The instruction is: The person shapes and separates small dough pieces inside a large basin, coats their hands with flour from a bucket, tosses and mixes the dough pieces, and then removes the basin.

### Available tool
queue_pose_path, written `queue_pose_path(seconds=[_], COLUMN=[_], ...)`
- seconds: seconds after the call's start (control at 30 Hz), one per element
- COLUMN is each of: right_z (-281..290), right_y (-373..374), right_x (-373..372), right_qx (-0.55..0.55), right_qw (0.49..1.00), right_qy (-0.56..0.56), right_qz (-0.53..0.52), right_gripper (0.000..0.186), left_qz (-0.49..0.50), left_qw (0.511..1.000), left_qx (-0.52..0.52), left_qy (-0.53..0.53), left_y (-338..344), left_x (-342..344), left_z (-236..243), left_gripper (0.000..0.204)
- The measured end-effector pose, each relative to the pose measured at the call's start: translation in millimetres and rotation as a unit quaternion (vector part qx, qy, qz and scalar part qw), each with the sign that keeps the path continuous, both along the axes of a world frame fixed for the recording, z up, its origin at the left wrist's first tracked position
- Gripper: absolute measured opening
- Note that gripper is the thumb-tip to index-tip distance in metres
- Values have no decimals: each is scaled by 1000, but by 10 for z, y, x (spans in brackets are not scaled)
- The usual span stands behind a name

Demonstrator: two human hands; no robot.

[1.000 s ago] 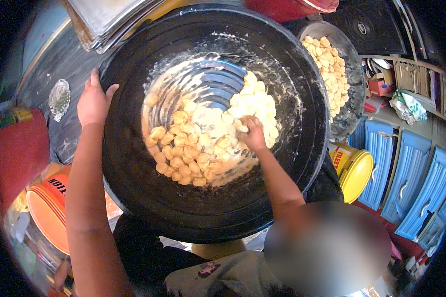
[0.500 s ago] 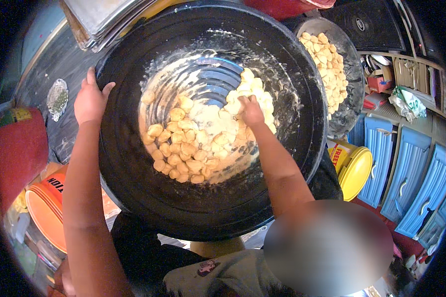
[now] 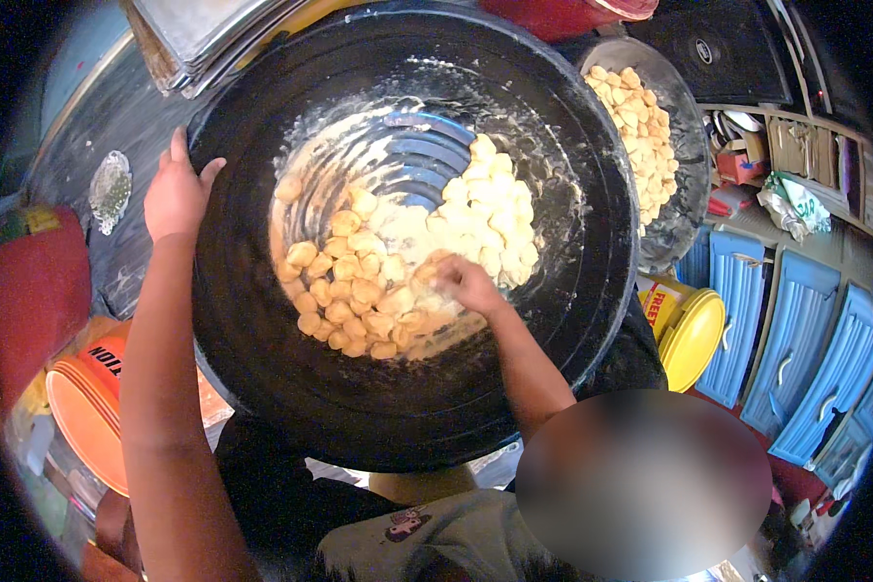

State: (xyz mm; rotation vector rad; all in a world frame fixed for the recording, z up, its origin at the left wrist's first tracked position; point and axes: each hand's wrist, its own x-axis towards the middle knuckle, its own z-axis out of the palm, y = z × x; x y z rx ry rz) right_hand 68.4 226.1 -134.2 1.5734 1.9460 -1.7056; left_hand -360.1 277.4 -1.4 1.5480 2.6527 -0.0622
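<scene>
Noted at far left a red object [image 3: 37,301], kind unclear, above an orange bucket [image 3: 82,412]. Found a small silvery oval dish [image 3: 111,192] on the dark surface [image 3: 144,116]. Observed left hand [image 3: 177,192] at the left rim of a wide black basin [image 3: 359,422], thumb spread from forefinger and laid over the edge; other fingers hidden, so cannot tell if gripping. Logged stacked trays [image 3: 213,39] at top, just beyond.

Inside basin, left to right: recorded a heap of tan, rounded, dough-like pieces [image 3: 344,303], then whitish powder [image 3: 398,231] smeared over the ridged bottom. Located right hand [image 3: 469,283] at the tan heap's right side, fingers curled downward; blurred, so cannot tell if holding a piece. Found paler pieces [image 3: 495,211] bunched just beyond.

Farther right, noted a second basin [image 3: 681,179] with more tan pieces [image 3: 640,141], a yellow-lidded bucket [image 3: 694,339] below, and blue cabinet doors [image 3: 795,335].
</scene>
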Motion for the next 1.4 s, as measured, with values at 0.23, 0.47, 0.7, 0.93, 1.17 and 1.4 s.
queue_pose_path(seconds=[0.23,0.47,0.7,0.93,1.17,1.4], right_z=[-279,-486,110,-218,-421,-516], right_y=[616,824,95,681,1144,612], right_x=[-148,263,-70,129,172,303], right_qx=[435,231,128,330,337,413], right_qw=[886,959,984,926,901,880], right_qy=[-159,32,110,-155,-262,-16], right_qz=[23,-160,-50,-97,-80,-234], right_gripper=[36,28,36,48,36,25], left_qz=[-11,-15,-9,-27,-29,-30], left_qw=[1000,1000,1000,999,999,999], left_qx=[9,15,13,29,28,23], left_qy=[6,6,9,7,17,13], left_y=[7,17,3,37,-3,30], left_x=[10,25,-17,-14,-46,-27], left_z=[-73,-102,-69,-141,-161,-171], left_gripper=[68,66,66,68,70,69])
